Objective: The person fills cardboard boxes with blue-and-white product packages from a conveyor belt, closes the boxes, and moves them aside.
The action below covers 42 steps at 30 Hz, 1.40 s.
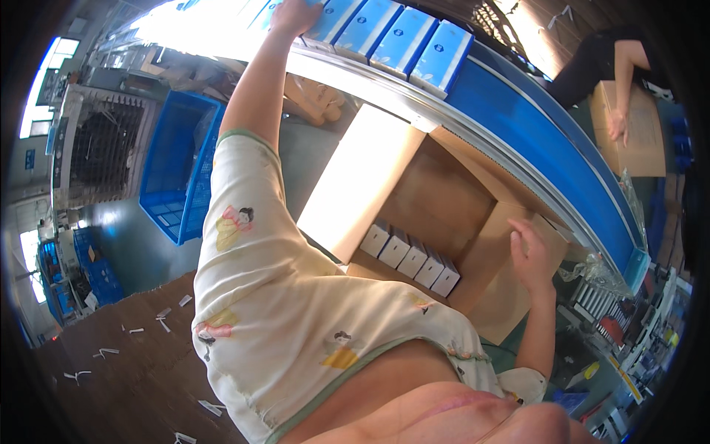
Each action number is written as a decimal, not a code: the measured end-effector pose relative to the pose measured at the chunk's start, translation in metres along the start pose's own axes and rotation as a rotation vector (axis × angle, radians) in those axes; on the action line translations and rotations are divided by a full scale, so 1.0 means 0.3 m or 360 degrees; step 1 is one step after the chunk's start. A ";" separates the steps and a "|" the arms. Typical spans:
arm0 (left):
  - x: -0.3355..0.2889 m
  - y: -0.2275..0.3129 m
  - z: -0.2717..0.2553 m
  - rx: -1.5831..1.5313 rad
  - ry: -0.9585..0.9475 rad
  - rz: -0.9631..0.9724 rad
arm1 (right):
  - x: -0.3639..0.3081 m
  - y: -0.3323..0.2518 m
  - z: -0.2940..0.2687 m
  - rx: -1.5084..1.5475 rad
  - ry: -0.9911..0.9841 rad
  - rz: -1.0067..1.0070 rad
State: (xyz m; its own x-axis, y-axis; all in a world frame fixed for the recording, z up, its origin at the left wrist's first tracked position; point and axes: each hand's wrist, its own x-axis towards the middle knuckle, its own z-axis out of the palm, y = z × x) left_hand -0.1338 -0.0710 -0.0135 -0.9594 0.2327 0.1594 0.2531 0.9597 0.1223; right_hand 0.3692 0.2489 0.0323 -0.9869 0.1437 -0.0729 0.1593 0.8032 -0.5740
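At the top edge, my left hand (294, 16) reaches out to a row of blue-and-white boxes (399, 43) on the conveyor. It touches the boxes near it, but its fingers run into the picture's edge and their grip does not show. My right hand (531, 255) is beside the right flap (510, 274) of an open cardboard carton (436, 192), fingers stretched and nothing held. Several narrow boxes with white ends (412, 262) stand side by side along the carton's near side.
The blue conveyor belt (529, 111) curves along the carton's far side. A blue plastic crate (177, 163) is at left. At upper right, another person's hand (617, 126) rests on a closed carton (640, 144). Paper scraps (211, 407) lie on a brown surface at lower left.
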 end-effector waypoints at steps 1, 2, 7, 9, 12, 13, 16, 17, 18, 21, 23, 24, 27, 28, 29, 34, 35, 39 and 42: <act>0.003 0.002 0.005 -0.0127 -0.0111 0.0000 | 0.046 -0.030 -0.031 -0.0063 0.0154 -0.0174; -0.025 0.034 -0.008 -0.0389 -0.0203 0.0050 | 0.094 -0.042 -0.057 -0.0127 0.0317 -0.0328; -0.158 0.295 -0.006 -0.1092 -0.0636 0.0505 | 0.375 0.108 -0.060 0.0172 0.0648 0.0217; -0.245 0.472 -0.016 -0.0908 -0.0597 0.0665 | 0.489 0.201 -0.075 0.0307 0.0487 0.0518; -0.272 0.565 0.031 -0.1016 -0.0611 0.0623 | 0.558 0.235 -0.094 0.0437 0.0449 0.0731; -0.277 0.583 0.050 -0.1116 -0.0613 0.0582 | 0.563 0.246 -0.093 0.0510 0.0487 0.0817; -0.304 0.624 0.066 -0.1269 -0.0602 0.0578 | 0.552 0.268 -0.078 0.1162 0.0540 0.0776; -0.315 0.630 0.052 -0.1337 -0.0589 0.0567 | 0.536 0.266 -0.081 0.1139 0.0629 0.0721; -0.331 0.628 0.034 -0.1446 -0.0588 0.0592 | 0.517 0.256 -0.085 0.1114 0.0720 0.0666; -0.428 0.634 -0.161 -0.1457 -0.0607 0.0598 | 0.403 0.194 -0.131 0.0937 0.1109 0.0311; -0.567 0.647 -0.345 -0.1890 -0.0130 0.0825 | 0.254 0.112 -0.185 0.0895 0.1283 0.0053; -0.644 0.636 -0.341 -0.2114 -0.0013 0.0811 | 0.169 0.051 -0.181 0.0837 0.1353 0.0023; -0.889 0.576 -0.374 -0.2154 -0.0193 0.1085 | -0.061 0.003 -0.110 0.0685 0.1228 -0.0060; -0.950 0.553 -0.294 -0.1974 -0.0284 0.0968 | -0.147 0.000 -0.032 0.0653 0.1277 -0.0050; -1.037 0.527 -0.260 -0.1707 -0.0301 0.0829 | -0.212 0.032 0.023 0.0618 0.1129 0.0160; -1.291 0.475 0.056 -0.0968 -0.1319 0.0032 | -0.369 0.235 0.362 0.0901 0.0254 0.1028; -1.312 0.495 0.136 -0.0996 -0.1406 -0.0065 | -0.355 0.291 0.439 0.0623 -0.0069 0.1213; -1.428 0.557 0.498 0.0129 -0.1726 0.0217 | -0.243 0.403 0.721 -0.0209 -0.0862 0.1444; -1.269 0.606 0.644 0.0364 -0.2177 0.0522 | -0.118 0.519 0.799 -0.0217 -0.1000 0.1350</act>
State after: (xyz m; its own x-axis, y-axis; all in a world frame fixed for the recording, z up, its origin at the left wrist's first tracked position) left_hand 0.2534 0.0453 -0.2413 -0.2581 0.2860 -0.9228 0.5846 0.8067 0.0865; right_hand 0.4233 0.2302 -0.2500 -0.3812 0.3937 -0.8365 0.7637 0.6440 -0.0450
